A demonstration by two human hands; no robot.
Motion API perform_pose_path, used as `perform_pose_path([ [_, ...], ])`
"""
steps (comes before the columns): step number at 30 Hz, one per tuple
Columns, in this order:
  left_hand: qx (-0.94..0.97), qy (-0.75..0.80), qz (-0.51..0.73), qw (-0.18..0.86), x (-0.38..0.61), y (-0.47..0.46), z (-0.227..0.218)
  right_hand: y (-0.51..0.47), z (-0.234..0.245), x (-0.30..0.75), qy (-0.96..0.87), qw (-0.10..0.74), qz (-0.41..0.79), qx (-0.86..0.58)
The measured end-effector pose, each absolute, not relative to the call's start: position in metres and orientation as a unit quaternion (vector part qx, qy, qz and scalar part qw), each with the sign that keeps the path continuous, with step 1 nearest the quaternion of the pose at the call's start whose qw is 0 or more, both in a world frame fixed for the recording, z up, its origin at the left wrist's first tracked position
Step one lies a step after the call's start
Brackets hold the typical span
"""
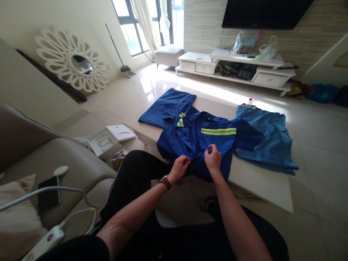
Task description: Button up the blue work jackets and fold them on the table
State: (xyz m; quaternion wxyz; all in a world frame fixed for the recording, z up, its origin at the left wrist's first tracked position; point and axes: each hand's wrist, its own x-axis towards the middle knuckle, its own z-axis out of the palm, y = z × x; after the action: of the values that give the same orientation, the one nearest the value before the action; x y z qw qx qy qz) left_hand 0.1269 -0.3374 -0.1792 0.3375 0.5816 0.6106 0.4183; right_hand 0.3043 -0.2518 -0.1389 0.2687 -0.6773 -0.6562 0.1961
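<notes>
A dark blue work shirt (206, 139) with yellow reflective stripes lies spread on a low white table (261, 181), its near edge hanging toward me. My left hand (179, 167), with a watch on the wrist, pinches the shirt's front edge. My right hand (213, 158) is closed on the same edge a little to the right. Both hands sit close together over the table's near side. I am seated, with my black-trousered legs below.
A second dark blue garment (167, 108) lies at the table's far left and a lighter blue one (268, 139) at its right. A sofa with a phone (49, 197) and cable is on my left. A white box (111, 139) sits on the floor. A TV stand (233, 69) is beyond.
</notes>
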Motion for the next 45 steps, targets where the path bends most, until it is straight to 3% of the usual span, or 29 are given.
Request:
perform_pose_path([
  [3,0.546,0.632,0.418,0.359,0.129,-0.341,-0.181,-0.258,-0.126,0.300,-0.638,0.399,0.159,-0.639],
  [5,0.534,0.637,0.408,0.378,0.131,-0.343,-0.182,-0.267,-0.120,0.298,-0.645,0.430,0.157,-0.611],
  [9,0.526,0.658,0.360,0.400,0.133,-0.341,-0.178,-0.284,-0.119,0.299,-0.662,0.412,0.195,-0.595],
  [13,0.536,0.635,0.416,0.368,0.139,-0.320,-0.162,-0.291,-0.121,0.305,-0.655,0.392,0.254,-0.593],
  [17,0.543,0.560,0.424,0.460,0.151,-0.290,-0.153,-0.292,-0.119,0.309,-0.660,0.389,0.284,-0.576],
  [20,0.502,0.552,0.421,0.516,0.158,-0.277,-0.155,-0.293,-0.116,0.311,-0.667,0.343,0.256,-0.610],
  [24,0.479,0.574,0.454,0.485,0.163,-0.284,-0.161,-0.293,-0.113,0.316,-0.693,0.213,0.169,-0.668],
  [28,0.558,0.540,0.424,0.466,0.163,-0.303,-0.166,-0.290,-0.111,0.319,-0.815,0.182,0.093,-0.542],
  [31,0.552,0.539,0.417,0.480,0.157,-0.310,-0.172,-0.287,-0.111,0.320,-0.867,0.138,0.108,-0.467],
  [36,0.382,0.587,0.425,0.573,0.144,-0.304,-0.189,-0.285,-0.117,0.320,-0.864,0.087,0.129,-0.478],
  [39,0.286,0.652,0.437,0.549,0.138,-0.295,-0.201,-0.284,-0.119,0.319,-0.867,0.076,0.130,-0.475],
  [45,0.298,0.697,0.435,0.487,0.138,-0.267,-0.218,-0.285,-0.117,0.315,-0.867,0.046,0.150,-0.473],
])
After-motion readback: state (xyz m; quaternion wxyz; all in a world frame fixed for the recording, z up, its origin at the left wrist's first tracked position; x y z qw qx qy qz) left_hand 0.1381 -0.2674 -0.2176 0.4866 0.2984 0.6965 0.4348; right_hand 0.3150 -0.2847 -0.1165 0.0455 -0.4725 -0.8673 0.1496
